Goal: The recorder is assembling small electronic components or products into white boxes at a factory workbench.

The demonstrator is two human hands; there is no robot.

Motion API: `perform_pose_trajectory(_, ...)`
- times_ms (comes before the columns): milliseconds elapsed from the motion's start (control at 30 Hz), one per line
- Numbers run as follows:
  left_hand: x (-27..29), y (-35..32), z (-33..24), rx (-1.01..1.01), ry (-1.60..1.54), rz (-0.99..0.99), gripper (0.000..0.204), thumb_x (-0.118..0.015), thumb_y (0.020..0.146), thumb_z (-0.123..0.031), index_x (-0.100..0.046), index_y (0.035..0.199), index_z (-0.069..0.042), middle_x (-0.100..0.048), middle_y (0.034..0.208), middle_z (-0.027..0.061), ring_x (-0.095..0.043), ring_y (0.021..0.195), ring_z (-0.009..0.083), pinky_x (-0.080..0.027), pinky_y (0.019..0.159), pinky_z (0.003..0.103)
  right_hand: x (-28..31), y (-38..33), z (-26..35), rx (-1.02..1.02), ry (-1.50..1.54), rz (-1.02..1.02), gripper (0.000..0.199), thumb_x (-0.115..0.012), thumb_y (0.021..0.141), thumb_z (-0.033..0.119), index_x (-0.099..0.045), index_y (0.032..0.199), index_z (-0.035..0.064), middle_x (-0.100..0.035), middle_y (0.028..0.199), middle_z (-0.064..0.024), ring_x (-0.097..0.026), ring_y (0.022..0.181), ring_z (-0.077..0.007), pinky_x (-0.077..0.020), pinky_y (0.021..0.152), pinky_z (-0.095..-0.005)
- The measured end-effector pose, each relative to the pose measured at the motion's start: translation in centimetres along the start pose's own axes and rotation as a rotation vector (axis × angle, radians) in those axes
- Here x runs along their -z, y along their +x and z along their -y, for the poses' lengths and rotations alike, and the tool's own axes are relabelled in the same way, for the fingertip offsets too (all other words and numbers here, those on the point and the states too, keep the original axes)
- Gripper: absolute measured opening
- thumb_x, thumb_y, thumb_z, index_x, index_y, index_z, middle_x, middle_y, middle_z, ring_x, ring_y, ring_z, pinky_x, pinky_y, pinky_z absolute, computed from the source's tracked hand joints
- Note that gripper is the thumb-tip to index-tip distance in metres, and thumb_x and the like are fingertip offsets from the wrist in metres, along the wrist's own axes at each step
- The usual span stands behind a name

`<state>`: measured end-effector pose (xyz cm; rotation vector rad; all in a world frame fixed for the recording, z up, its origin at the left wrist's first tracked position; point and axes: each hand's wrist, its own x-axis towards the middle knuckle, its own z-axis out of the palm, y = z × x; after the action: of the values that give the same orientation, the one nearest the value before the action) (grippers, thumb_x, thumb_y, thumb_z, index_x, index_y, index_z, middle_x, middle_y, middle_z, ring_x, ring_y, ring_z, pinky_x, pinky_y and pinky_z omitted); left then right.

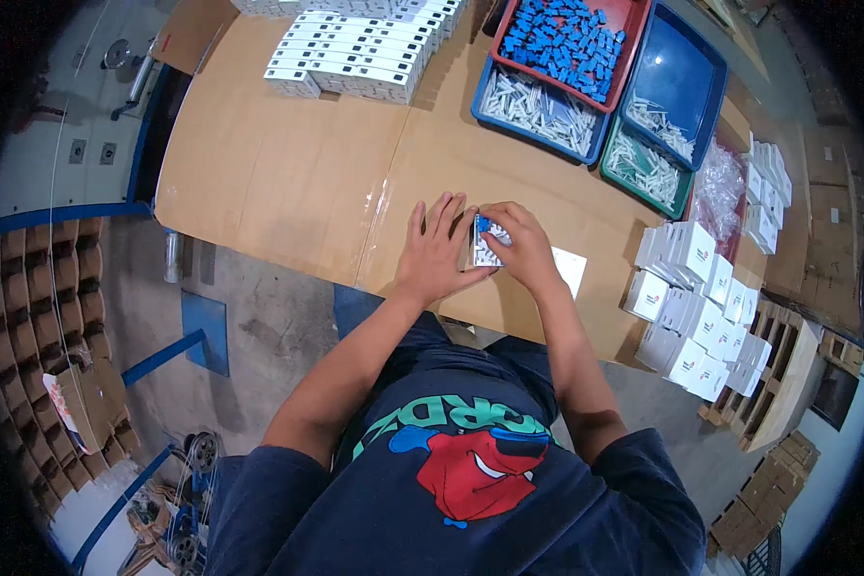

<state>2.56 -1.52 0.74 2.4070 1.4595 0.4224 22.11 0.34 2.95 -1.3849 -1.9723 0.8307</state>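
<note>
On the cardboard-covered table in front of me lies a small open box [490,255], packed with short white pieces and some blue pieces at its far end. My left hand [436,252] lies open along the box's left side, its fingers spread and the thumb reaching to the near edge. Over the right and far part of the box, my right hand [520,244] curls with its fingers bent down beside the blue pieces. Those fingertips are partly hidden, so whatever they pinch cannot be made out. A white flat sheet or flap [568,271] lies beside my right wrist.
Far right stand a red tray [636,24] of blue plastic parts, blue trays [680,58] and a green tray [684,200] with white sticks. Stacked white boxes [353,60] fill the far side. More white boxes [691,317] crowd the right edge, near clear plastic wrap [718,190].
</note>
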Motion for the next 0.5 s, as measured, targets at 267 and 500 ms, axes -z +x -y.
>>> perform_pose_trajectory(267,0.1,0.2,-0.1,0.011,0.039,0.049,0.098,-0.06,0.082,-0.074,-0.04,0.154,-0.01,-0.034,0.161,0.014,-0.023,0.154,0.0293,-0.012,0.124,0.06,-0.1,0.0,-0.5,-0.017,-0.063,-0.001,0.031,-0.075,0.084,0.006,-0.07,0.114,0.0038,-0.068,0.115,-0.012,-0.065,0.108,-0.0333,-0.0499,0.097,-0.0414)
perform_pose_trajectory(500,0.1,0.2,-0.1,0.026,0.008,0.083,0.099,-0.067,0.078,-0.067,-0.039,0.155,-0.011,-0.032,0.162,0.0144,-0.021,0.155,0.0297,-0.012,0.124,0.06,-0.9,-1.6,0.7,0.115,-0.426,-0.041,0.037,-0.072,0.086,0.017,-0.07,0.121,0.006,-0.063,0.133,-0.0087,-0.055,0.128,-0.031,-0.0366,0.113,-0.0574)
